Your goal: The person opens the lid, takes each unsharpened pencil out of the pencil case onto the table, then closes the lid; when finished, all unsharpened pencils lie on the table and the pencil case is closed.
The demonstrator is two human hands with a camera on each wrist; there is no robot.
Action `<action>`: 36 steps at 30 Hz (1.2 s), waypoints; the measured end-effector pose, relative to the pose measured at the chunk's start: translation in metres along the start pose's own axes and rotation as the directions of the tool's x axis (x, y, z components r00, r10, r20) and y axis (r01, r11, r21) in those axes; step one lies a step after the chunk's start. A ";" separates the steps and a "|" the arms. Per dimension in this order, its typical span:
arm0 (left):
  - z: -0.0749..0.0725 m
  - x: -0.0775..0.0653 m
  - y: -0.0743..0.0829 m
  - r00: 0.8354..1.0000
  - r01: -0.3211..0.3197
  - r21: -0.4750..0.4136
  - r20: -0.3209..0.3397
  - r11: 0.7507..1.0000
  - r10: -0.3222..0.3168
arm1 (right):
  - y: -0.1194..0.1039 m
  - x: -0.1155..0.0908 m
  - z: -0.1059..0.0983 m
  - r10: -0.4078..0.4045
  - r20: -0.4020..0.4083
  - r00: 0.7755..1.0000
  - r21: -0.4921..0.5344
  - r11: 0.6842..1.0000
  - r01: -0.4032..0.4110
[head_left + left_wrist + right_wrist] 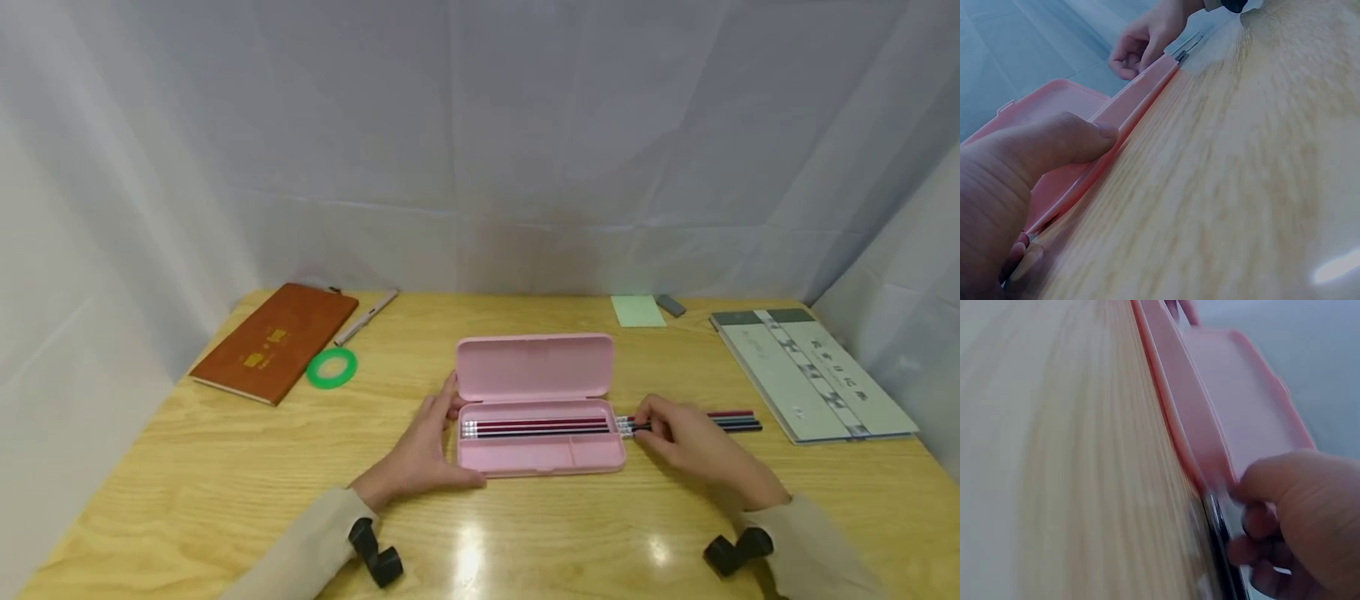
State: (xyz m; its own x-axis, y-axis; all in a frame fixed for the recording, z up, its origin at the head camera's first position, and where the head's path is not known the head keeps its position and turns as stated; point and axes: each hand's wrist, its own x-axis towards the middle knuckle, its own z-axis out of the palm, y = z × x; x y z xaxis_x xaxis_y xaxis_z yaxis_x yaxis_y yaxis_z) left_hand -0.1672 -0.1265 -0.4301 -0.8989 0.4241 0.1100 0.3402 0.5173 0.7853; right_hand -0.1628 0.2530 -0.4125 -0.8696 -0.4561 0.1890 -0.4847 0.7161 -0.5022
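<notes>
A pink pencil case (513, 457) lies with its lid raised at the back. In its rear compartment are dark red and dark blue pencils (540, 427), silver ends to the left. My left hand (420, 454) holds the case's left end, thumb (1079, 140) at the front rim and fingers round the far side. More pencils (738, 423) lie on the table just right of the case, silver ends towards it. Over those ends, my right hand (693, 437) pinches a pencil with curled fingers; the fingers partly hide it. The right wrist view shows these fingers (1266, 531) beside the case's end.
On the left lie a brown notebook (277, 342), a green tape roll (315, 379) and a pale pen (367, 317). Sticky notes (637, 311) and a grey eraser (671, 305) sit at the back. A pale green notebook (795, 375) is at the right. Hanging cloth surrounds the table.
</notes>
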 end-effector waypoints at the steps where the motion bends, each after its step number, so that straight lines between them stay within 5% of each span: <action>1: 0.000 0.000 0.000 1.000 -0.002 0.000 -0.004 1.000 0.002 | -0.007 0.007 0.004 -0.016 0.008 1.000 -0.001 1.000 0.016; 6: -0.001 0.000 0.000 1.000 -0.004 -0.003 0.000 1.000 0.004 | -0.033 0.035 0.021 -0.086 -0.020 0.996 -0.187 0.979 0.080; 10: -0.002 -0.001 0.001 1.000 -0.001 -0.011 0.009 1.000 0.001 | -0.049 0.051 0.037 -0.063 -0.030 0.998 -0.324 0.945 0.050; 15: -0.003 -0.001 0.001 1.000 -0.002 -0.017 0.017 1.000 0.002 | -0.065 0.070 0.052 -0.045 -0.013 0.999 -0.318 0.947 0.039; 21: -0.002 -0.002 0.002 1.000 -0.001 -0.016 0.004 1.000 0.001 | -0.073 0.079 0.055 -0.172 -0.009 0.985 -0.339 0.927 0.159; 26: 0.002 -0.001 0.002 1.000 -0.014 -0.015 0.007 1.000 0.014 | -0.055 0.056 0.016 -0.202 -0.047 0.978 -0.201 0.961 0.188; 31: 0.004 0.001 0.001 1.000 -0.015 -0.009 0.020 1.000 0.015 | -0.017 0.010 -0.022 -0.074 -0.017 0.997 -0.169 0.983 0.070; 36: 0.000 -0.002 -0.001 1.000 -0.001 -0.015 -0.008 1.000 0.000 | 0.021 -0.035 -0.033 -0.012 -0.062 0.998 -0.135 0.991 0.004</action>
State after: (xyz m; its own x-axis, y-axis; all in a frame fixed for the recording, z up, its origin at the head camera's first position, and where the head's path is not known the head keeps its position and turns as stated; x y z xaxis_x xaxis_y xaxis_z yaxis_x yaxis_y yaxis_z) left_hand -0.1662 -0.1277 -0.4314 -0.9010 0.4182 0.1154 0.3366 0.5061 0.7941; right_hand -0.1453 0.3009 -0.4020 -0.8678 -0.4311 0.2472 -0.4962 0.7792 -0.3830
